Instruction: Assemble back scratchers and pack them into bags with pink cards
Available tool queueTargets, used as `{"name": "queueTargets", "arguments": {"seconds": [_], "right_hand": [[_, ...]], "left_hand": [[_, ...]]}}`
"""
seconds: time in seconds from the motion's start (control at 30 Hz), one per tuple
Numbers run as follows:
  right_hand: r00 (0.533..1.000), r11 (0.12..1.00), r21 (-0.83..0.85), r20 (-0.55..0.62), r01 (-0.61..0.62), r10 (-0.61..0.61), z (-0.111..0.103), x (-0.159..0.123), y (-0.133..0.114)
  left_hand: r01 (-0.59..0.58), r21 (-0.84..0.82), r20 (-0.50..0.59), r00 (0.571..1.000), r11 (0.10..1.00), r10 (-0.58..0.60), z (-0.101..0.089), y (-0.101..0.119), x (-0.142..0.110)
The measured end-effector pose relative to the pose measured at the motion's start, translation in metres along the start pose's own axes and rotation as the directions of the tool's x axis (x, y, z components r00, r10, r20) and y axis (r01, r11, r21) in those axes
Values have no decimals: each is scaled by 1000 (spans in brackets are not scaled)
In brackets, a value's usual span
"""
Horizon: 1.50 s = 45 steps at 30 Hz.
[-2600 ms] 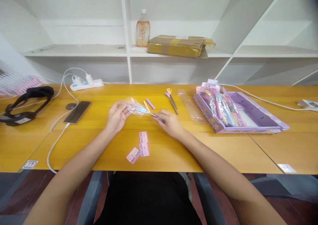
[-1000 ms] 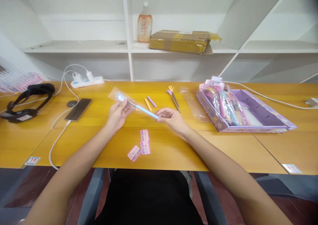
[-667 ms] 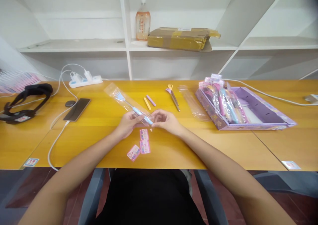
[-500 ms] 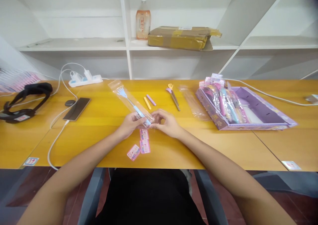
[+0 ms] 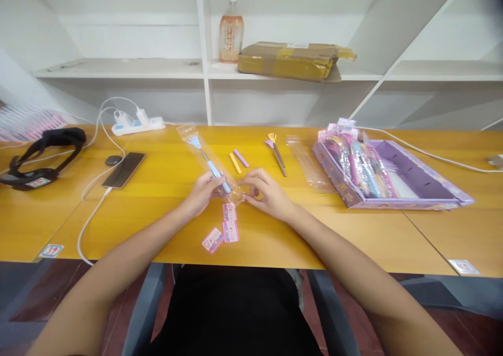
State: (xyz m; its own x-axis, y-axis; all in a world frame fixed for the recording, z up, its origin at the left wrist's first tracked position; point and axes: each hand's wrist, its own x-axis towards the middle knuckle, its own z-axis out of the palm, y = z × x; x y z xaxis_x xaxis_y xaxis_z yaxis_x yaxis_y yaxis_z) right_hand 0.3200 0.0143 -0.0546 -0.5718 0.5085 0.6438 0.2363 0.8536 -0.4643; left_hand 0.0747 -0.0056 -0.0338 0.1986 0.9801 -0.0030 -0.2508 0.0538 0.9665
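My left hand (image 5: 201, 192) is closed on a blue back scratcher (image 5: 214, 169) inside a clear plastic bag (image 5: 234, 195), its claw end pointing away to the upper left. At the bag's near end, my right hand (image 5: 270, 195) has thumb and fingertips pinched together on the film. Just below the hands, pink printed cards (image 5: 230, 231) lie on the table. Beyond them rest a yellow stick (image 5: 235, 163) and a purple stick (image 5: 241, 158). Farther right are two back scratcher heads with dark shafts, a yellow one (image 5: 279, 157) and a purple one (image 5: 269, 143).
Flat clear bags (image 5: 306, 164) lie beside a purple box (image 5: 428, 180) holding several bagged back scratchers (image 5: 367, 175). To the left are a phone (image 5: 124, 170) on a cable, a power strip (image 5: 139, 127) and a black headset (image 5: 49, 157). White shelves (image 5: 129, 67) stand behind.
My right hand has drawn slightly right, away from my left hand, stretching the bag's near end between them. The blue handle sits farther from the bag's near end. The view has shifted slightly.
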Motion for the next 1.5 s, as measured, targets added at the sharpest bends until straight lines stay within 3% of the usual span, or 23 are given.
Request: {"name": "queueTargets", "arguments": {"seconds": [0.13,0.3,0.4,0.7,0.93,1.13,1.3,1.4,1.5], "right_hand": [[996,997,-14,35,78,-78,0,0,-4],[997,997,45,22,69,-70,-3,2,-8],[999,993,110,17,37,-39,-4,4,-12],[993,985,126,-2,-116,117,3,5,-9],[989,983,120,-32,-137,141,2,6,-11],[973,964,167,-71,-207,221,6,5,-10],[948,915,308,-97,-261,303,12,3,-5],[931,871,364,-28,-330,364,13,3,-1],[878,733,498,148,-464,455,14,3,2]], "left_hand": [[20,5,36,999,1000,-20,-2,-1,1],[43,59,101,994,997,-48,-3,-4,2],[46,134,185,980,990,-71,-2,-7,2],[29,205,275,958,978,-87,-2,-16,2],[-72,241,288,958,968,0,-4,-22,4],[-26,210,256,966,977,-29,-3,-18,3],[-24,187,235,972,982,-21,-2,-13,3],[-57,204,256,967,977,3,-1,-13,2],[-71,204,272,962,976,14,-1,-14,1]]}}
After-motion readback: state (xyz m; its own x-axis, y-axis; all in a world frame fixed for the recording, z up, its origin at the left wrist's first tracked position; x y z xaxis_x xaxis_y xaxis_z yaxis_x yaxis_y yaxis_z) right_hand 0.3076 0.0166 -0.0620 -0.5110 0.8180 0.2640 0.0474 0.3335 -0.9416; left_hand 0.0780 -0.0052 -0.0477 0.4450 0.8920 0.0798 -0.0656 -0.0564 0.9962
